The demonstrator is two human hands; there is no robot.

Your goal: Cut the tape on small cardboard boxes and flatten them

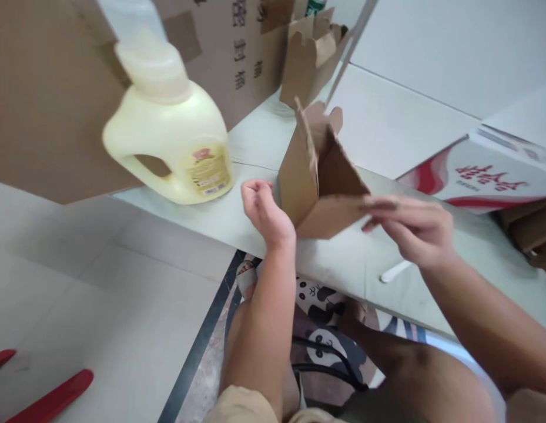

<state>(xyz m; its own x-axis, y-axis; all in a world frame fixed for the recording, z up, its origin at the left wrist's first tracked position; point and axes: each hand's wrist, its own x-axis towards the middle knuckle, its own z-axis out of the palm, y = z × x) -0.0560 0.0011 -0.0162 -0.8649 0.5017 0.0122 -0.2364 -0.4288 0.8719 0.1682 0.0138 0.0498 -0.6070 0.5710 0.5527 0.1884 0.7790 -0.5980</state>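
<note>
A small brown cardboard box [317, 176] with open top flaps stands tilted on the pale table [237, 211]. My left hand [266, 211] is curled and rests against the box's left lower side. My right hand [414, 226] pinches the box's lower right flap with fingers pressed together. A pale yellow plastic jug [171, 129] with a handle and a printed label stands on the table, to the left of the box.
A second folded brown box [310, 53] stands further back. A large cardboard sheet [47, 100] with printed characters leans behind the jug. A white and red printed carton [488, 176] lies at right. Below the table are my knees, a patterned mat [321, 329] and red objects [52, 399] on the floor.
</note>
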